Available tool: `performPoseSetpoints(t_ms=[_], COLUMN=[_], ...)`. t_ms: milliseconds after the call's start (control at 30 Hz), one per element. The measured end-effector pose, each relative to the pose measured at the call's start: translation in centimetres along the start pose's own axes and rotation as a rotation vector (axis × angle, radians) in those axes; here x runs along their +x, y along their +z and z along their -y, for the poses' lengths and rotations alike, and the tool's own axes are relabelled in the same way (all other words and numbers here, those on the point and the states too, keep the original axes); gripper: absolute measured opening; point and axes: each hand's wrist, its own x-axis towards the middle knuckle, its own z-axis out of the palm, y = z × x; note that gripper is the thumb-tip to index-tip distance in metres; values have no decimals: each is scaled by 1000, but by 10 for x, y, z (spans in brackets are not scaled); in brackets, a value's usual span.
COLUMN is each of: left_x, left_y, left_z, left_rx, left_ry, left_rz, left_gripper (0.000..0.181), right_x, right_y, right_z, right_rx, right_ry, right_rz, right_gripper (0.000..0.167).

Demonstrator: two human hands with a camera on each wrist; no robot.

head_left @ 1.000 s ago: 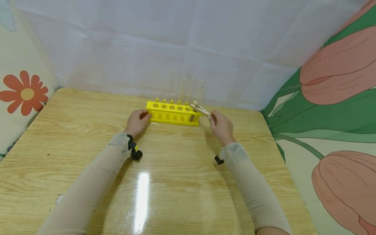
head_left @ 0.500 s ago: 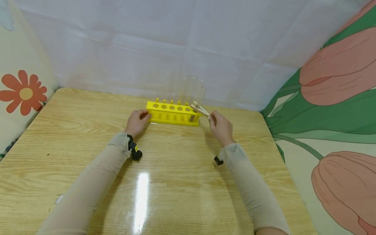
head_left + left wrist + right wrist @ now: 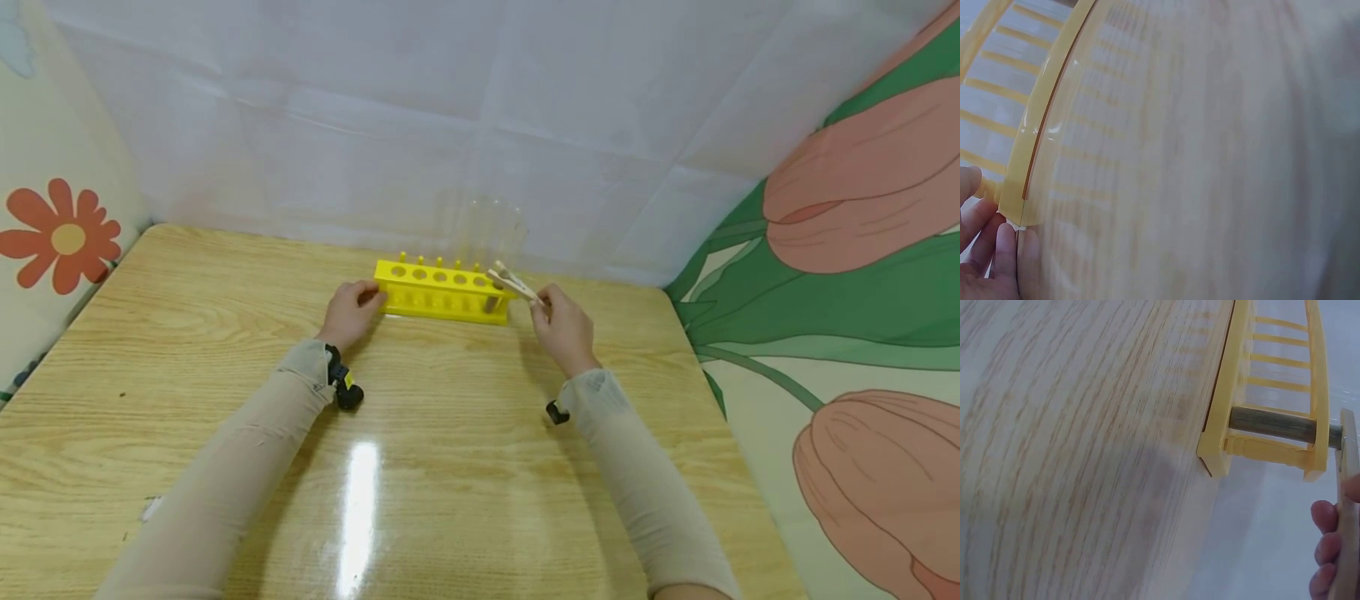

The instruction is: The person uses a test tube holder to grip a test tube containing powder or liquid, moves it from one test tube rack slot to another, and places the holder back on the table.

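Left hand (image 3: 349, 314) gripping rack's (image 3: 427, 283) end | right hand (image 3: 566, 329) pinching clamp (image 3: 1348, 456) | tube (image 3: 1279, 425) looking like fragile, slick glass | best hold likely lying just above rack

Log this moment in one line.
left hand: holds left end of yellow plastic rack; right hand: grips pale wooden clamp; dark cylindrical tube: upright in rack's right end
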Motion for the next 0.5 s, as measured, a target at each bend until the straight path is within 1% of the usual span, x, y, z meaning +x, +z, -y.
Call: performPoseSetpoints(t_ms=[133,367,500], left_x=[0,0,-1], left_y=[0,0,-1], left_z=[1,2,0], left_rx=[-5,-9,-18], left_ry=[-6,-2,-11], left_rz=[2,2,7], left_gripper=[44,45,46], right_x=[0,1,2], right_y=[-1,-3,-4], right_z=[2,4,4], right_rx=[17,12,18], right_ry=[34,43,54], right_rz=[10,4,2], right_gripper=[19,21,23])
